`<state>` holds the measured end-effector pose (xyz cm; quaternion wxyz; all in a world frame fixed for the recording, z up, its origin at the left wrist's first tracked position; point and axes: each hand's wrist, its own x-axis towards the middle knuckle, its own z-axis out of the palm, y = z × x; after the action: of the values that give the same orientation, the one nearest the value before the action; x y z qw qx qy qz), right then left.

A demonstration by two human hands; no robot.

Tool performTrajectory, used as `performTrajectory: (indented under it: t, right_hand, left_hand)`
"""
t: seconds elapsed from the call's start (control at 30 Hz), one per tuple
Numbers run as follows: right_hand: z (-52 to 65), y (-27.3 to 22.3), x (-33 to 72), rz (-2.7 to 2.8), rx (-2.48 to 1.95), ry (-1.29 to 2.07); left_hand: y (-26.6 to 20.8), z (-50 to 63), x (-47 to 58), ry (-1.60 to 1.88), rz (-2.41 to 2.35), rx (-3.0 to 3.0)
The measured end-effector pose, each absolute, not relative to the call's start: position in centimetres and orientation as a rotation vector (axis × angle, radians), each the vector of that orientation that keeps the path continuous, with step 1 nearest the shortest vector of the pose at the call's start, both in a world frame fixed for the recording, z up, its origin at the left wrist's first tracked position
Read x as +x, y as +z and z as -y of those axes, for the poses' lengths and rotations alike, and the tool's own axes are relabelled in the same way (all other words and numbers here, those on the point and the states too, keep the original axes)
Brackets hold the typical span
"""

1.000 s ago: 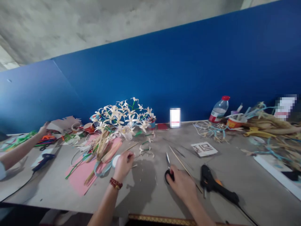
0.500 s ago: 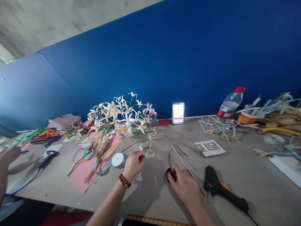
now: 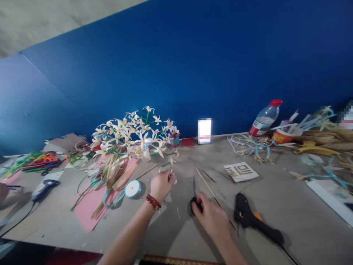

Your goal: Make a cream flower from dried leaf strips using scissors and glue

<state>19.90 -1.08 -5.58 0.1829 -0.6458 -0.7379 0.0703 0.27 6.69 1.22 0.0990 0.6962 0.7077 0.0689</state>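
Note:
My left hand (image 3: 161, 187), with a red bead bracelet (image 3: 153, 202) on its wrist, is closed in a pinch above the table. Small pale flower pieces (image 3: 172, 161) lie just beyond it; what its fingertips hold, if anything, I cannot make out. Black-handled scissors (image 3: 192, 208) are gripped in my right hand (image 3: 213, 218), low over the table, blades pointing away from me. A thin wooden stick (image 3: 209, 187) lies beside that hand. Left of my left hand sits a spool of light blue ribbon (image 3: 132, 189).
White handmade flowers (image 3: 129, 129) stand at the back left, behind pink paper (image 3: 89, 215). A black glue gun (image 3: 256, 219) rests at right, near a patterned card (image 3: 241, 172). A bottle (image 3: 265, 119) leans at the back. Another person's hand (image 3: 3, 193) shows at the left edge.
My left hand has moved slightly away from me and to the right. My right hand keeps hold of the scissors. The view has turned a little right; the other person's hand is mostly out of it.

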Motion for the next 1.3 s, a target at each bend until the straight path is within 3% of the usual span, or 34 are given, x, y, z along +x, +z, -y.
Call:
performTrajectory:
  t: [0.3,0.57,0.87,1.07,1.2,1.27,1.3]
  right_hand:
    - [1.1,-5.5,19.9,2.073,-1.836,0.241]
    - [1.1,-5.1,19.9,2.099,-1.909,0.307]
    - [1.0,-3.9,19.6,2.117,-1.830,0.334]
    - [0.9,-2.7,20.5,2.202,-1.766,0.414]
    - [2.3,0.2,19.6,2.080,-1.553,0.278]
    - [3.1,1.9,18.1,2.134,-1.255,0.210]
    - [3.3,2.5,17.2,2.287,-1.041,0.221]
  left_hand:
    - [0.9,-8.4,1.7,0.114,-2.050,2.158]
    - [2.1,-5.4,-1.5,0.425,-1.988,2.216]
    - [2.7,1.2,-0.3,0.433,-1.418,2.644]
    - [3.5,1.5,0.4,0.360,-1.310,2.763]
    - [2.6,1.6,0.6,0.348,-1.202,2.709]
    - [1.1,2.0,2.3,0.358,-1.229,2.569]
    - [0.2,2.3,3.8,0.436,-1.458,2.399]
